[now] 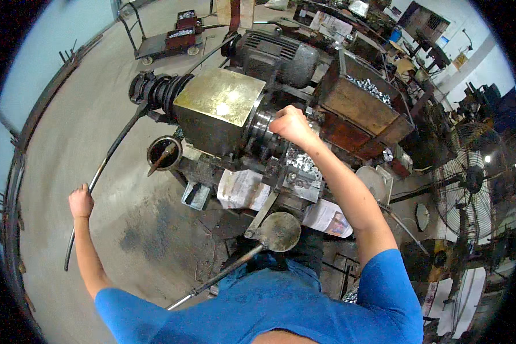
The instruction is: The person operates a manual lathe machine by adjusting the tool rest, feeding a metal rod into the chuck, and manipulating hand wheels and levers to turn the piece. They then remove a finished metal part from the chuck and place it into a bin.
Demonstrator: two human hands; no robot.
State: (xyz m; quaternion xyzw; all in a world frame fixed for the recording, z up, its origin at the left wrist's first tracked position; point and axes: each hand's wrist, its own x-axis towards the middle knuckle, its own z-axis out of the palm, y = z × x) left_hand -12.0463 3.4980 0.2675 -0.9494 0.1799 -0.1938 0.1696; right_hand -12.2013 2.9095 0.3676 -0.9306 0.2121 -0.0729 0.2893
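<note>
The left hand (pixel 81 202) is closed in a fist around a long metal lever (pixel 114 147), near its lower part; the rod's free end sticks out below the hand, and the upper end runs up and to the right to the machine's black ringed shaft (pixel 166 93). The right hand (pixel 292 123) is curled, fingers bent inward, right up against the shiny round spindle (pixel 260 126); whether it has hold of a small part there, I cannot tell, since the back of the hand hides the fingertips.

Just left of the right hand stands the machine's headstock (pixel 221 97), a block with a yellowish metal top. Beyond that hand is a dark ribbed motor (pixel 278 57). Just below it, small shiny metal pieces (pixel 301 159) lie in a heap on the machine. To its upper right is a rusty bin (pixel 352 109) with more metal parts (pixel 370 89) inside.

Between the two hands, nearer the machine, is a round pot (pixel 164 153) with a brush (pixel 163 159) in it. Below the right hand and to its left hangs a stained paper sheet (pixel 243 190). Well to its right stands a large fan (pixel 473 179).
</note>
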